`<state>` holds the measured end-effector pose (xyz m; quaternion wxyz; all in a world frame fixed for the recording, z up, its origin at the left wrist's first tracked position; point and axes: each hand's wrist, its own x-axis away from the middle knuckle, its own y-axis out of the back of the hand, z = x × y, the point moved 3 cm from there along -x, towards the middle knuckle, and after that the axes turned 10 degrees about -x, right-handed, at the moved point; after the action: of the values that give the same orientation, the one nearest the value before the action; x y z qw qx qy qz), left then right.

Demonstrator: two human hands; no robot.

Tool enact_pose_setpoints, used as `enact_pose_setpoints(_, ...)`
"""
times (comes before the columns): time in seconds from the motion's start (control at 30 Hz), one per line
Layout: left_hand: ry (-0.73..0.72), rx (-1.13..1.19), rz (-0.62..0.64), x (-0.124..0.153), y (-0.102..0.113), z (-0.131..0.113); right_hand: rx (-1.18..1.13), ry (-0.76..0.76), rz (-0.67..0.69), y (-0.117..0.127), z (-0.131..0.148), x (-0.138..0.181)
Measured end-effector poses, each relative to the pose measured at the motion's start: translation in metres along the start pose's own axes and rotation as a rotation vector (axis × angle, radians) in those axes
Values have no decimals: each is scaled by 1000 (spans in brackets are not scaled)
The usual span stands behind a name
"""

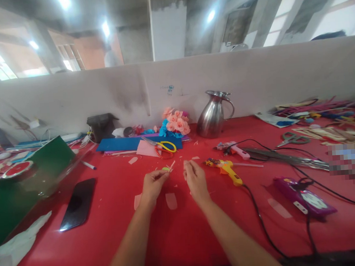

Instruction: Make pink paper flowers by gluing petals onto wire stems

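My left hand [152,186] is closed in a pinch on a thin pale pink strip [173,165], which sticks up past the fingertips. A small green piece [165,168] shows right by those fingers; whether it is held or lies on the table I cannot tell. Across a short gap, my right hand [196,181] is also pinched closed, and what it may hold is too small to make out. Pale pink petal-shaped pieces lie around the hands, among them one petal piece [171,201] between the forearms. Yellow-handled scissors [167,146] rest just beyond, on pink sheet material [148,149].
On the red table [173,246], a yellow glue gun [230,172] and a pink one [239,150] lie at right, with cords running to a purple power strip [305,197]. A steel jug [212,116] and peach paper flowers [176,121] stand behind. A phone [79,204] lies left.
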<state>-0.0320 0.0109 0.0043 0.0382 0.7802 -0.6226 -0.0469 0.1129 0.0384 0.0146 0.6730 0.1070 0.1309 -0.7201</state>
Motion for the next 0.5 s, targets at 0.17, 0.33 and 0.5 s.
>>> enact_pose_setpoints(0.17,-44,-66,21,0,-2,-1,81,39,135,-7,5,3)
enact_pose_setpoints(0.33,-33,-106,-11,-2,0,0,121,51,81,-4,8,4)
enact_pose_setpoints(0.5,-25,-75,-38,-1,1,-1,35,37,-8,2,5,0)
